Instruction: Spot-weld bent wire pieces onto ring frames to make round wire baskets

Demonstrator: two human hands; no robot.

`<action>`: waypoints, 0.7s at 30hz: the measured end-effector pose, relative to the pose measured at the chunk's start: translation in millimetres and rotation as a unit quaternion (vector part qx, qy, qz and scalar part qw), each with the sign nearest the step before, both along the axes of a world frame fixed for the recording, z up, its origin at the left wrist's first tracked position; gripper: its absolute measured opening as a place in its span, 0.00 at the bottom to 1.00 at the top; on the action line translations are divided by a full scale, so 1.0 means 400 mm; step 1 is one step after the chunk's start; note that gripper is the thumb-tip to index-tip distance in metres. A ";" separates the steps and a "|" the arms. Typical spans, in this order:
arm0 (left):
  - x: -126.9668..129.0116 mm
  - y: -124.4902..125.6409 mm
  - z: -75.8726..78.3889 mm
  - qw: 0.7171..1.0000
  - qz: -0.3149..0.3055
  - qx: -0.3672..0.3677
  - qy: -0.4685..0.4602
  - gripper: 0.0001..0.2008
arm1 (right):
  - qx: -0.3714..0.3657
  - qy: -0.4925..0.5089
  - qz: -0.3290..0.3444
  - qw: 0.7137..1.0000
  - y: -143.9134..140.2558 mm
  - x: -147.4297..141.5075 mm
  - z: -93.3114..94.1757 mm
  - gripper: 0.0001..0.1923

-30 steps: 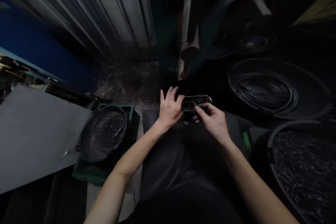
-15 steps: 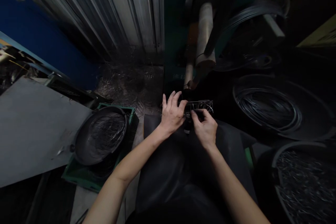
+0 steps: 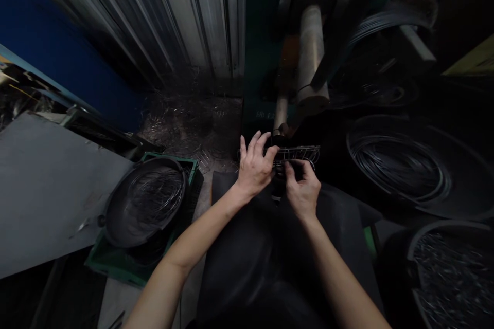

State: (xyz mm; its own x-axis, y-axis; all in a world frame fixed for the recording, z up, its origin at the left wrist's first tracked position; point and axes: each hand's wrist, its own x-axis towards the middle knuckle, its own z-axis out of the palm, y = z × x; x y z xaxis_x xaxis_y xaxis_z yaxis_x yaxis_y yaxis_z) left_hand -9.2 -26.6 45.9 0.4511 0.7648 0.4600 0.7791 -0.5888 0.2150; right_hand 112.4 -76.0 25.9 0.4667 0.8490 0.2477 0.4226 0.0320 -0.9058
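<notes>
A small wire basket made of thin metal rods sits in front of me, beneath the machine's round arm. My left hand lies over its left part, fingers curved and a little apart, thumb toward the middle, holding it. At the basket's near side my right hand is closed in a pinch, thumb against bent fingers. Whatever is between those fingertips is too dark to make out. Below both hands, a dark apron covers my lap.
Left, a black basin of wire pieces rests on a green crate by a grey board. Right stand a tub with coiled wire and a bin of small metal parts. The machine's cylindrical arm hangs ahead.
The wire basket has shifted slightly right, and more of its right part shows. Both hands keep nearly the same pose. The camera view has moved a little.
</notes>
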 end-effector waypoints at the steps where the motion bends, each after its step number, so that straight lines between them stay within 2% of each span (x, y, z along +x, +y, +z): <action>1: 0.000 0.004 -0.001 1.000 -0.003 -0.001 -0.003 0.20 | 0.007 -0.006 -0.002 1.000 0.002 -0.001 -0.004 0.16; 10: 0.011 0.033 -0.006 0.999 -0.013 0.038 -0.029 0.15 | 0.063 -0.042 -0.006 0.997 0.035 0.003 -0.012 0.13; 21: 0.022 0.054 0.000 0.999 -0.011 0.012 -0.039 0.16 | 0.055 -0.084 -0.032 0.994 0.049 0.008 -0.009 0.15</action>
